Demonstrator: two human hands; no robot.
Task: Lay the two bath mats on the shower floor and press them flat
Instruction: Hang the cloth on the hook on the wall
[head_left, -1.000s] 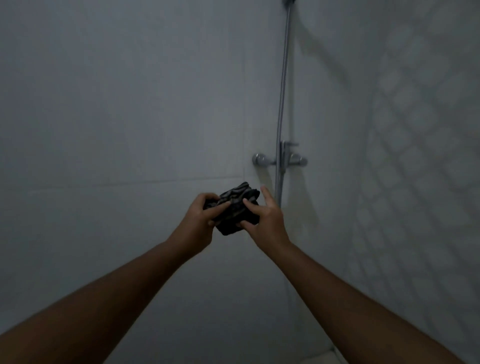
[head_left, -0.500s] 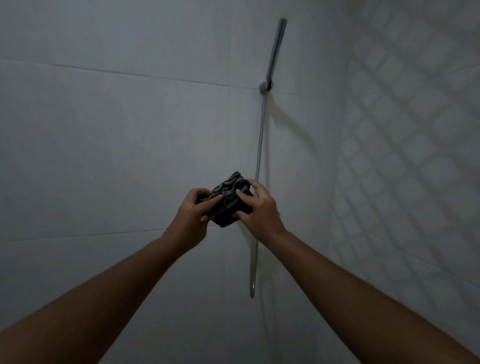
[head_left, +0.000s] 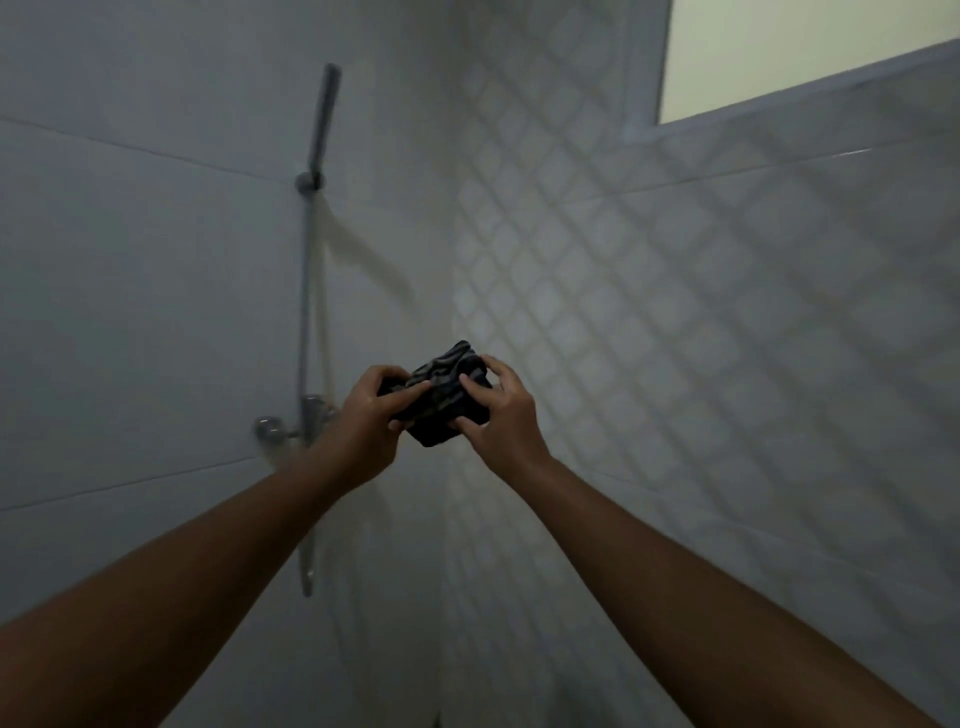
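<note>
Hands meet at arm's length in front of you, both grasping one folded mat (head_left: 448, 402), a dark bundle with pale stripes held up in the air between them. Your left hand (head_left: 371, 421) curls round its left edge, with one digit laid across the striped face. Your right hand (head_left: 501, 421) pinches the right edge, fingers bent over the upper part. Whether the bundle is one mat or two, you cannot tell. Just left of your left hand a chrome mixer tap (head_left: 278, 431) sits on the plain wall, and a shower rail (head_left: 305, 312) climbs from it to the shower head (head_left: 324, 111), well above both hands. Beyond your right hand runs a diamond-patterned wall (head_left: 675, 312), with a window (head_left: 779, 47) high above it to the right.
</note>
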